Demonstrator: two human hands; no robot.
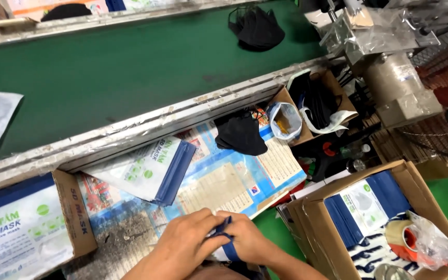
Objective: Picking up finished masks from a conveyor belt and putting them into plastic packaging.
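Fingers of both hands, left hand and right hand, are clenched on a blue-edged mask pouch at the worktop's near edge; judged step: closing or handling the pouch, which next calls for an even pinch along the blue strip. Largest container, the open carton at right, holds stacked pouches and a tape roll; the smaller brown box holds black masks, with another black mask lying loose.
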